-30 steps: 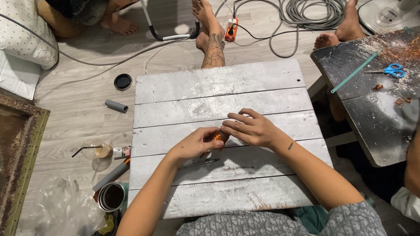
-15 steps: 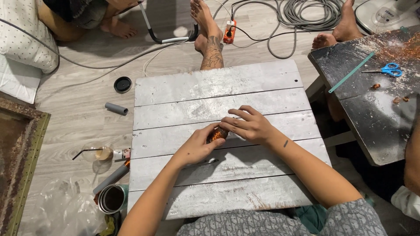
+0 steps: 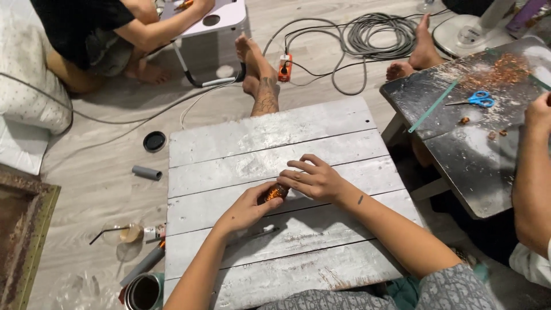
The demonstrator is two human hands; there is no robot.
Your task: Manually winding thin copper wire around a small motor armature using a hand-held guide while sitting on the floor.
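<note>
Whitewashed board (image 3: 321, 132): hands pinching orange piece (image 3: 275, 192).

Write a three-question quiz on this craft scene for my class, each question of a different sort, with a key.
1. True or false: both the left hand and the right hand touch the small glittery orange object.
2. The blue scissors lie on: A) the white plank board; B) the dark table; C) the floor.
3. Fill in: on the floor to the left of the plank board, near its far corner, lies a round black ____.

Key: 1. true; 2. B; 3. lid
</note>
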